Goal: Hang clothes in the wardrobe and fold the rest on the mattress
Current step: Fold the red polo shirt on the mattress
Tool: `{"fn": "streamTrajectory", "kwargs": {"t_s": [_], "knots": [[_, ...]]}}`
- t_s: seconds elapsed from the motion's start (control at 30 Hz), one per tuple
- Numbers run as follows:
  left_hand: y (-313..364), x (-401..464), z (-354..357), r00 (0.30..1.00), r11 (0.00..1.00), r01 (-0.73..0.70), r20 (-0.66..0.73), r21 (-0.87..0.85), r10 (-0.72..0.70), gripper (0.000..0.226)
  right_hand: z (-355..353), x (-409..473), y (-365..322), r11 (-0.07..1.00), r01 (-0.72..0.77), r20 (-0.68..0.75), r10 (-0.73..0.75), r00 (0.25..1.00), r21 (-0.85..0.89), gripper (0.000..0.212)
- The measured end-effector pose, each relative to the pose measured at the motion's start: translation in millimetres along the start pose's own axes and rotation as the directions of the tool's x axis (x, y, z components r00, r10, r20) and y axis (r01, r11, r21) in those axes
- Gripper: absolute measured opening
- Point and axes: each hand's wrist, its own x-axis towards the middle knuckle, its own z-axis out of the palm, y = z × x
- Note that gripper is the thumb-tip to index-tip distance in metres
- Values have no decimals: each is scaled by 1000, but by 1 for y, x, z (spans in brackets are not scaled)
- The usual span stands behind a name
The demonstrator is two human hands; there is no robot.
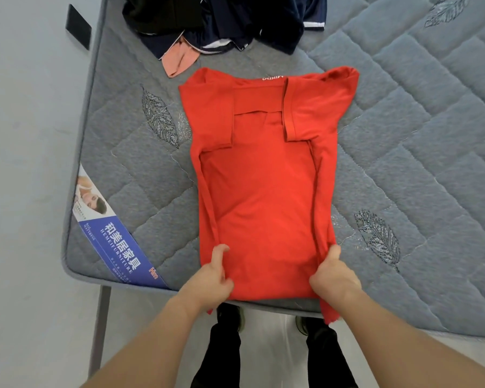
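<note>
— Head view first: what are our hands doing?

— Our left hand (214,271) pinches the near left corner of the red shirt (261,191), thumb on top and fingers curled under the hem. Our right hand (332,273) grips the near right corner the same way, thumb lying along the folded side edge.

— And where does the shirt lie?

— Flat on the mattress (403,152), collar end away from us, hem at the near edge where we hold it. Both sides are folded inward, so it forms a long narrow panel, and both short sleeves are turned in across the upper part. A bit of red cloth hangs over the mattress edge below our right hand.

— What else do we see farther out?

— A pile of dark clothes (221,21) sits at the far end of the mattress, well apart from our hands, with a pink piece (179,61) poking out just beyond the shirt's left shoulder. A blue label (115,245) runs across the mattress corner left of the shirt. Below the edge we see our dark trousers (324,357) and shoes on the pale floor (25,163).
</note>
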Motion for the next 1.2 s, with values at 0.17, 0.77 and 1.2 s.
{"fn": "streamTrajectory", "kwargs": {"t_s": [0.17,0.77,1.2], "knots": [[28,45,-53,850,952,17,-497,-306,-175,38,-19,-11,11,991,-28,304,66,951,-128,47],[60,92,-54,848,998,13,-529,67,24,75,-67,49,-66,840,538,-302,-532,792,-70,72],[-2,11,0,793,665,460,-66,-588,-606,17,10,-5,29,682,-218,247,57,967,698,12]]}}
